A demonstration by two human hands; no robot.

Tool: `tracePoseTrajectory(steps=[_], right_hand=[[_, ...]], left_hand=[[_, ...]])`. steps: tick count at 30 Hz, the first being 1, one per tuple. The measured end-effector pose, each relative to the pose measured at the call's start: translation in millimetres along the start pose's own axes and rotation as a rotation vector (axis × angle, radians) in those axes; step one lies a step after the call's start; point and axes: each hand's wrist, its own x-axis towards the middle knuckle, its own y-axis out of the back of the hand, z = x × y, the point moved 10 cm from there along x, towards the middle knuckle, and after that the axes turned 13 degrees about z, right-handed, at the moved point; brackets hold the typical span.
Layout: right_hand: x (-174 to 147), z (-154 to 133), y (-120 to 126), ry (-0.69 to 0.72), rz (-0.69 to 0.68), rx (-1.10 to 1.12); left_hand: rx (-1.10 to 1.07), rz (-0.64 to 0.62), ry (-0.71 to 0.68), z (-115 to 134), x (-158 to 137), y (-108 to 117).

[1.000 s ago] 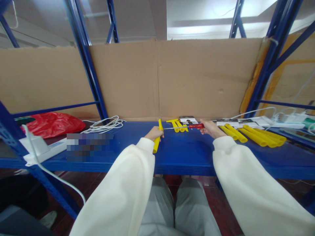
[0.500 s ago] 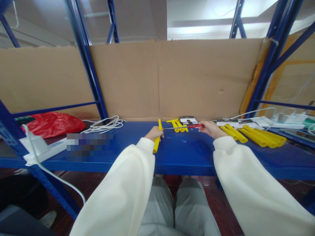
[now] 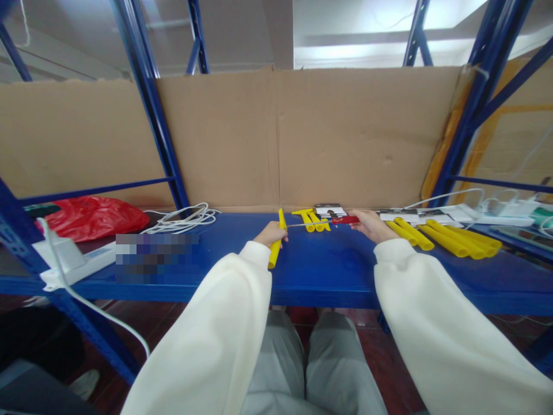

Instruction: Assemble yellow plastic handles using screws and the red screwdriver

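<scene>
My left hand (image 3: 271,233) is closed around a yellow T-shaped plastic piece (image 3: 275,253), its tube end pointing down towards me. My right hand (image 3: 367,225) grips the red handle of a screwdriver (image 3: 345,220). The long thin shaft runs left to the yellow piece, and its tip meets it near my left fingers. Behind the shaft lie several yellow T-shaped pieces (image 3: 309,221) on the blue shelf (image 3: 322,271). Whether a screw sits at the tip is too small to tell.
Yellow tubes (image 3: 449,239) lie to the right beside white cards and cables. A black-and-white card (image 3: 329,211) is at the back. To the left are a coiled white cable (image 3: 190,219), a power strip (image 3: 86,268) and a red plastic bag (image 3: 95,218). Cardboard (image 3: 302,138) stands behind.
The fingers of my right hand have shifted slightly on the screwdriver, and more of the red handle shows. My left hand and the yellow piece stay almost in place.
</scene>
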Motion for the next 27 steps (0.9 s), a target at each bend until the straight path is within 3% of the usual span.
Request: tracePoseTrajectory(steps=[7,11,16,27], right_hand=[[-2.5,8.9,-2.1,-0.079,-0.061,-0.040],[-5.7,4.3,-5.3,-0.036,-0.106,-0.041],[-7.1,-1.4,-0.1,-0.020,-0.039,0.007],[-8.0,0.9,-3.2,-0.025,-0.061,-0.054]], left_hand=[[0.003,0.000,-0.001,0.4,-0.9,2.1],[0.018,0.012,0.002,0.3,-1.4,3.3],[0.021,0.009,0.012,-1.0,-1.2,2.9],[0.014,0.012,0.021,-0.6,-2.5,3.0]])
